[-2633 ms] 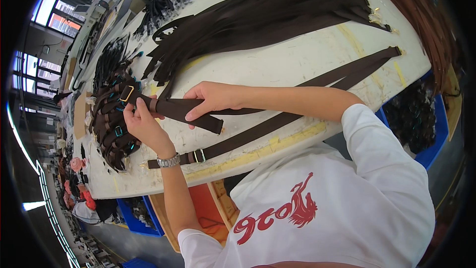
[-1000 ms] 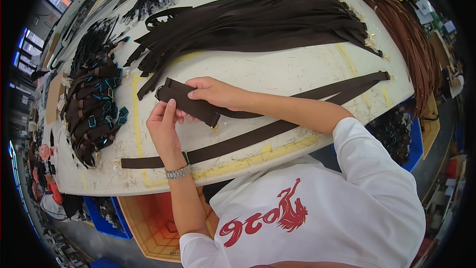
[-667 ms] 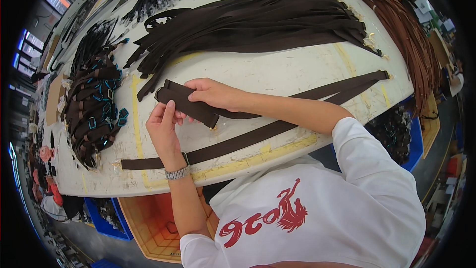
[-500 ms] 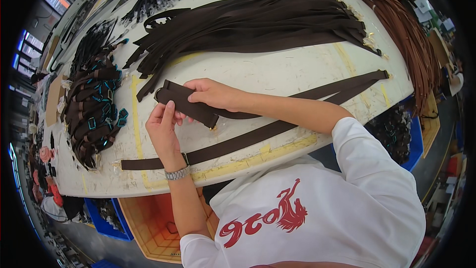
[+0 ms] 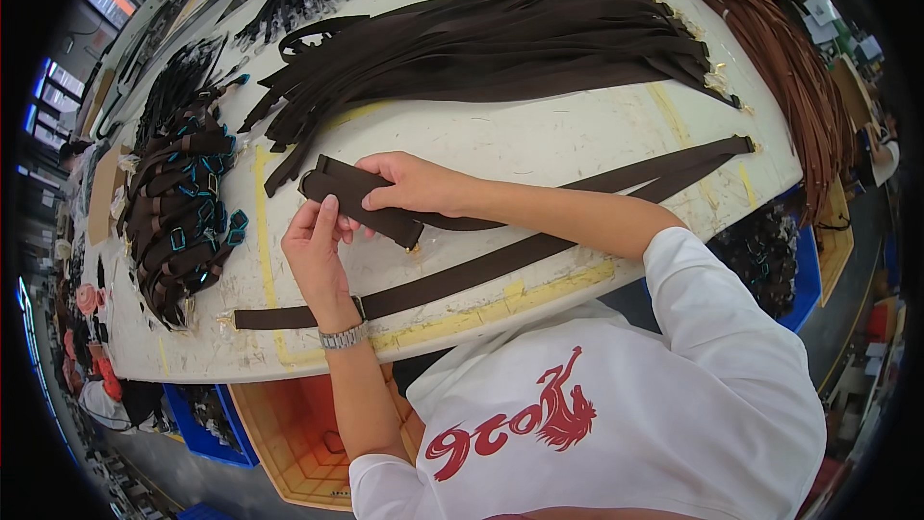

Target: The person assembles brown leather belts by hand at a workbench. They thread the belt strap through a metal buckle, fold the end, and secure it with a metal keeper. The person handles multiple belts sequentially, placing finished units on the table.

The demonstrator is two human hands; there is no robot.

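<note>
A dark brown webbing strap is held above the table, its end doubled into short overlapping layers. My left hand pinches the layers from below, thumb on top, next to what looks like a metal ring at the strap's left end. From the upper side my right hand grips the same layers, its thumb lying on top and its other fingers partly hidden. The rest of the strap runs right under my right forearm. Below, a flat strap length crosses the table and passes by my left wrist, where a small metal buckle shows.
Dark brown straps lie in a big bundle at the back of the white table. At left is a heap of straps with blue-filmed buckles. Reddish-brown straps hang over the right edge. An orange crate stands below.
My right thumb has shifted slightly down on the folded strap. Both hands otherwise stay in place, and the strap has hardly moved.
</note>
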